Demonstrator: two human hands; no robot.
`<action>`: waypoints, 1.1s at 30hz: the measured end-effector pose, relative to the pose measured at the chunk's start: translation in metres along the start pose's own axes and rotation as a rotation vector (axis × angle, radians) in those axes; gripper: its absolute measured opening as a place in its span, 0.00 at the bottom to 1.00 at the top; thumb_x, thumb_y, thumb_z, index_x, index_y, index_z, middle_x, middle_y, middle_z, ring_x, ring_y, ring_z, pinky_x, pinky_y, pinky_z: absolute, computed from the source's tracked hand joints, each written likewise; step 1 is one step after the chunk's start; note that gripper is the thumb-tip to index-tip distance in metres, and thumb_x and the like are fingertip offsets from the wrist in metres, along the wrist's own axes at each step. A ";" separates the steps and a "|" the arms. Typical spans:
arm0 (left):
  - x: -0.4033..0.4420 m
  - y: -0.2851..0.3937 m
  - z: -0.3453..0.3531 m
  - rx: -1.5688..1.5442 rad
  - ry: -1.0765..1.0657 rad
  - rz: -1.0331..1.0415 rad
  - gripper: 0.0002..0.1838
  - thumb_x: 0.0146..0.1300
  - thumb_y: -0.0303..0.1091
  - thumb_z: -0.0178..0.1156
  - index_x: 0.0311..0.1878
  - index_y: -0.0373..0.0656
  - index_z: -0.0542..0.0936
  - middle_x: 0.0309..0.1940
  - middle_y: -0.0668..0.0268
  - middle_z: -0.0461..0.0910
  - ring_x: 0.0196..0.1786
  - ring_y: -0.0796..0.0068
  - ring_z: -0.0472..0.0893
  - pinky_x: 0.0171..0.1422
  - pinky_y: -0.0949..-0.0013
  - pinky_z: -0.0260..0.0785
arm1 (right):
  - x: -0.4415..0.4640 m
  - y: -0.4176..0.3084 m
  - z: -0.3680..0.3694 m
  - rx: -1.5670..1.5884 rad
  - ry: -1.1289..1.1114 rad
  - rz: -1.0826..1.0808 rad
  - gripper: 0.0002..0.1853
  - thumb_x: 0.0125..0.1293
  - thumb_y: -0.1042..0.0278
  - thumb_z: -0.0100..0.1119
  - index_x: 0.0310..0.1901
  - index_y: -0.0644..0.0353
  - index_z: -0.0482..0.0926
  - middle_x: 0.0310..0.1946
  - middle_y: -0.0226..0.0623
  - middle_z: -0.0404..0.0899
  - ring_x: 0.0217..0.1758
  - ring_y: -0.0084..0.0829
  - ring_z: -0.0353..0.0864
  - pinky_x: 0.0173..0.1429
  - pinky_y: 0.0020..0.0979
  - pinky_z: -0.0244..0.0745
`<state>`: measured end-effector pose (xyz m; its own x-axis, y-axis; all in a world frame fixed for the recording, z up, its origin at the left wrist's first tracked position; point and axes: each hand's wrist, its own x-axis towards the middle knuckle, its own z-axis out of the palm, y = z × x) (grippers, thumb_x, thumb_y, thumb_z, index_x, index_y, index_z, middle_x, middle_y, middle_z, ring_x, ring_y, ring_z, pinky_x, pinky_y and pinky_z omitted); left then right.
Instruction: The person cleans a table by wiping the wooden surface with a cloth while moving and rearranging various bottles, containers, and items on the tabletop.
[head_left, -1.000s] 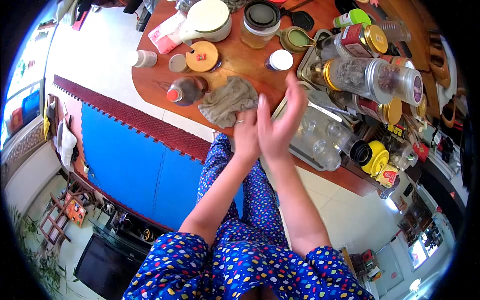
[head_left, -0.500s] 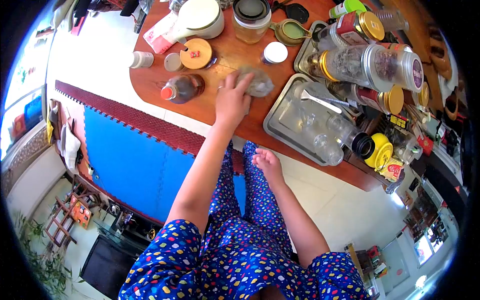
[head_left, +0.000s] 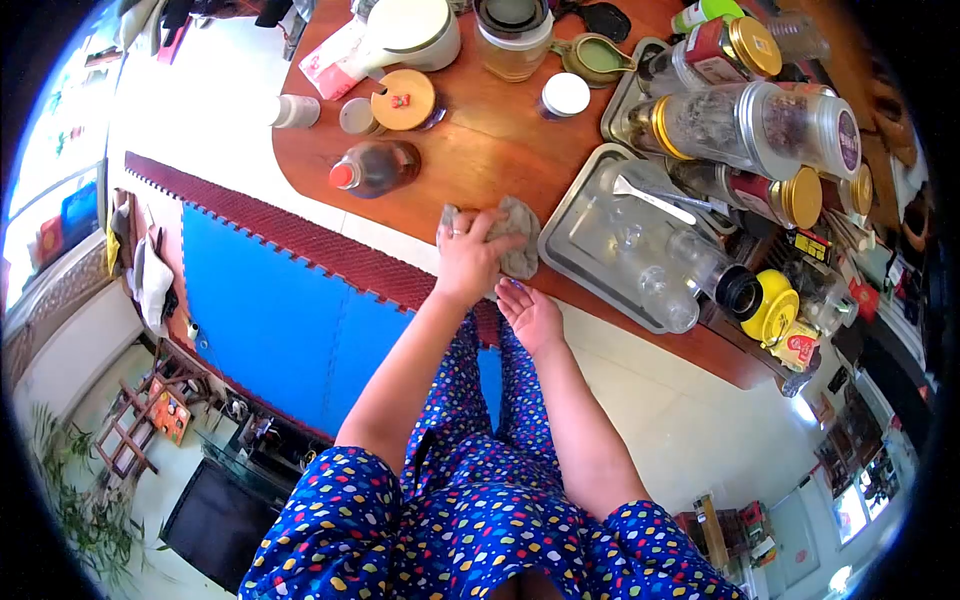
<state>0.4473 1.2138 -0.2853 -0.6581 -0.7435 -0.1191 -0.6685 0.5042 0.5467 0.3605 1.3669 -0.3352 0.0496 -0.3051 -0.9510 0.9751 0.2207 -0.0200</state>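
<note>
A grey cloth (head_left: 520,240) lies at the front edge of the wooden table (head_left: 480,150). My left hand (head_left: 472,250) presses on it, fingers bent over the cloth. Just below the edge, my right hand (head_left: 530,312) is palm up with its fingers apart, holding nothing. A dark bottle with a red cap (head_left: 378,168) stands to the left of the cloth. To the right of the cloth is a grey tray (head_left: 570,240) holding clear containers and a white spoon (head_left: 655,200).
Farther back are a white lidded pot (head_left: 412,35), a wooden-lidded jar (head_left: 404,100), a white-capped jar (head_left: 565,95) and a green cup (head_left: 600,55). Several stacked jars (head_left: 700,125) crowd the right side. A blue mat (head_left: 260,310) covers the floor at left.
Over the last second, my left hand moved the cloth across the table, then back to the front edge. My right hand dropped away from the table, then rose slightly toward the edge.
</note>
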 end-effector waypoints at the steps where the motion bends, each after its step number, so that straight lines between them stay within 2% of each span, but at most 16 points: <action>1: -0.009 0.001 0.001 0.007 0.000 -0.006 0.23 0.42 0.25 0.62 0.41 0.66 0.87 0.56 0.72 0.75 0.58 0.60 0.70 0.64 0.50 0.59 | 0.001 0.001 0.001 0.075 -0.017 0.009 0.19 0.76 0.60 0.38 0.57 0.62 0.72 0.54 0.48 0.80 0.61 0.46 0.78 0.62 0.43 0.74; 5: -0.018 0.002 -0.003 -0.110 -0.087 0.021 0.24 0.43 0.24 0.61 0.44 0.65 0.87 0.57 0.69 0.72 0.60 0.58 0.69 0.64 0.54 0.62 | 0.001 0.004 0.006 0.238 -0.062 -0.020 0.22 0.76 0.61 0.34 0.58 0.67 0.71 0.58 0.51 0.76 0.64 0.48 0.75 0.66 0.46 0.72; 8: 0.016 -0.005 -0.015 -0.148 0.014 -0.082 0.29 0.45 0.20 0.57 0.50 0.63 0.85 0.59 0.62 0.71 0.61 0.50 0.68 0.63 0.50 0.65 | 0.006 0.004 0.001 0.227 -0.096 0.022 0.23 0.75 0.62 0.32 0.58 0.71 0.70 0.61 0.53 0.74 0.66 0.49 0.72 0.68 0.47 0.71; 11: 0.061 -0.027 -0.017 -0.240 0.156 -0.121 0.30 0.47 0.22 0.57 0.54 0.65 0.82 0.59 0.63 0.71 0.61 0.51 0.69 0.63 0.50 0.65 | 0.002 0.001 0.008 0.213 -0.092 0.009 0.23 0.75 0.62 0.31 0.57 0.74 0.69 0.63 0.55 0.72 0.68 0.49 0.70 0.69 0.47 0.70; 14: 0.053 -0.011 -0.010 0.059 0.090 -0.176 0.28 0.49 0.24 0.58 0.54 0.65 0.82 0.57 0.63 0.72 0.60 0.52 0.69 0.62 0.49 0.65 | 0.000 0.000 0.008 0.210 -0.081 0.014 0.23 0.75 0.63 0.31 0.57 0.74 0.69 0.62 0.55 0.72 0.68 0.49 0.71 0.69 0.46 0.70; 17: 0.012 0.002 0.008 0.047 0.137 -0.087 0.25 0.49 0.26 0.60 0.52 0.63 0.83 0.55 0.64 0.73 0.59 0.52 0.70 0.61 0.49 0.65 | 0.001 -0.001 0.013 0.210 -0.024 0.029 0.23 0.75 0.63 0.32 0.58 0.73 0.69 0.62 0.53 0.73 0.67 0.48 0.72 0.69 0.46 0.70; 19: -0.018 0.021 0.014 -0.068 0.118 -0.137 0.26 0.46 0.23 0.58 0.51 0.58 0.83 0.55 0.58 0.72 0.57 0.48 0.70 0.62 0.49 0.64 | 0.015 0.006 -0.005 0.213 0.027 0.041 0.22 0.74 0.63 0.33 0.59 0.71 0.69 0.62 0.51 0.73 0.66 0.47 0.72 0.68 0.45 0.71; 21: -0.043 0.033 0.029 -0.202 0.119 -0.206 0.26 0.45 0.23 0.57 0.50 0.57 0.84 0.54 0.57 0.72 0.57 0.48 0.70 0.64 0.52 0.63 | 0.047 0.021 -0.047 0.611 -0.767 0.112 0.22 0.74 0.62 0.36 0.62 0.65 0.69 0.62 0.47 0.74 0.65 0.44 0.73 0.68 0.44 0.71; 22: -0.049 0.039 0.028 -0.263 0.075 -0.223 0.28 0.43 0.21 0.56 0.49 0.56 0.84 0.55 0.57 0.72 0.58 0.49 0.69 0.65 0.54 0.62 | 0.003 0.006 0.004 0.288 -0.045 -0.021 0.22 0.75 0.61 0.36 0.63 0.61 0.69 0.61 0.44 0.74 0.64 0.42 0.74 0.67 0.43 0.72; 23: -0.055 0.043 0.027 -0.341 0.013 -0.250 0.29 0.41 0.19 0.54 0.49 0.54 0.84 0.55 0.56 0.72 0.60 0.49 0.69 0.67 0.54 0.62 | 0.005 0.006 0.003 0.287 -0.052 -0.016 0.22 0.75 0.61 0.36 0.63 0.61 0.69 0.61 0.44 0.74 0.64 0.42 0.74 0.67 0.43 0.72; 25: -0.060 0.045 0.030 -0.565 0.053 -0.327 0.30 0.40 0.18 0.51 0.50 0.53 0.84 0.55 0.55 0.71 0.62 0.49 0.68 0.69 0.53 0.59 | 0.008 0.006 -0.006 0.318 -0.448 -0.024 0.23 0.76 0.59 0.34 0.64 0.61 0.68 0.62 0.45 0.73 0.63 0.43 0.74 0.66 0.43 0.72; 26: -0.062 0.042 0.030 -0.517 0.104 -0.353 0.30 0.40 0.18 0.51 0.50 0.52 0.84 0.55 0.54 0.71 0.63 0.49 0.67 0.70 0.53 0.58 | 0.013 0.008 -0.007 0.135 -0.183 -0.068 0.21 0.76 0.59 0.37 0.60 0.61 0.71 0.58 0.46 0.76 0.61 0.42 0.77 0.64 0.44 0.75; 29: -0.038 0.031 0.003 -0.399 0.310 -0.432 0.33 0.41 0.17 0.50 0.54 0.50 0.81 0.57 0.52 0.70 0.64 0.48 0.66 0.70 0.53 0.58 | 0.019 0.002 -0.029 0.150 -0.093 0.061 0.16 0.75 0.61 0.41 0.53 0.60 0.75 0.51 0.44 0.80 0.56 0.40 0.81 0.59 0.46 0.78; 30: -0.026 0.020 0.001 -0.360 0.372 -0.416 0.30 0.44 0.19 0.54 0.55 0.50 0.81 0.57 0.52 0.71 0.63 0.47 0.67 0.69 0.52 0.58 | 0.016 -0.001 -0.028 0.170 -0.038 0.068 0.12 0.74 0.63 0.46 0.44 0.58 0.78 0.40 0.39 0.84 0.46 0.36 0.84 0.52 0.44 0.81; 31: -0.016 0.010 -0.001 -0.320 0.433 -0.397 0.28 0.47 0.21 0.58 0.55 0.50 0.81 0.56 0.53 0.71 0.61 0.46 0.68 0.68 0.51 0.59 | 0.013 -0.004 -0.028 0.162 -0.049 0.075 0.12 0.74 0.63 0.46 0.44 0.58 0.78 0.40 0.39 0.84 0.46 0.36 0.84 0.52 0.44 0.81; 33: -0.006 -0.001 -0.008 -0.346 0.374 -0.351 0.24 0.49 0.24 0.63 0.53 0.48 0.81 0.57 0.53 0.71 0.61 0.48 0.68 0.67 0.53 0.61 | 0.005 -0.010 -0.027 0.001 0.016 0.064 0.12 0.74 0.61 0.48 0.42 0.58 0.80 0.34 0.34 0.84 0.39 0.33 0.84 0.48 0.40 0.82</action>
<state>0.4545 1.2140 -0.2784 -0.2114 -0.9744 -0.0759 -0.6305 0.0766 0.7724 0.3455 1.3878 -0.3480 0.1089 -0.2759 -0.9550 0.9703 0.2384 0.0417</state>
